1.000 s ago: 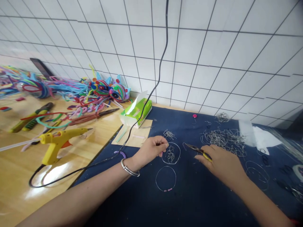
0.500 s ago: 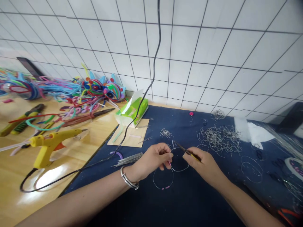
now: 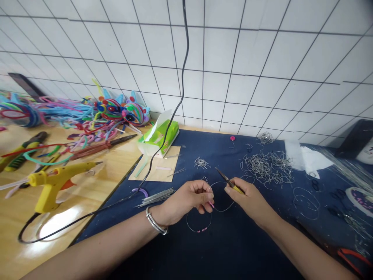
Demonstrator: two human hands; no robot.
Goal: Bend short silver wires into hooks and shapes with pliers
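Observation:
My left hand (image 3: pixel 201 196) pinches a thin wire ring (image 3: pixel 223 210) with pink beads (image 3: pixel 211 204) at my fingertips. The ring's loop reaches right, toward my other hand. My right hand (image 3: pixel 247 194) is closed around pliers (image 3: pixel 230 182) with dark pointed jaws and yellow-and-black handles. Their tip points up and left, above the ring; no wire shows clearly in the jaws. A second wire ring (image 3: pixel 187 223) with several pink beads lies on the dark blue cloth (image 3: pixel 230 249), partly covered by my left hand. Beyond my hands sits a small heap of bent wire pieces (image 3: pixel 201 163).
A bigger tangle of wire (image 3: pixel 265 165) lies at right, near loose wire loops (image 3: pixel 305 202) and a white dish of pink beads (image 3: pixel 361 200). Straight wires (image 3: pixel 157 196) rest left of my hand. A green tissue pack (image 3: pixel 163 138) and yellow glue gun (image 3: pixel 58 179) stand farther left.
My right hand brought the pliers left to the ring, carrying a small bent wire that no longer shows at the tip. My left hand lifted the beaded ring and drew it nearer.

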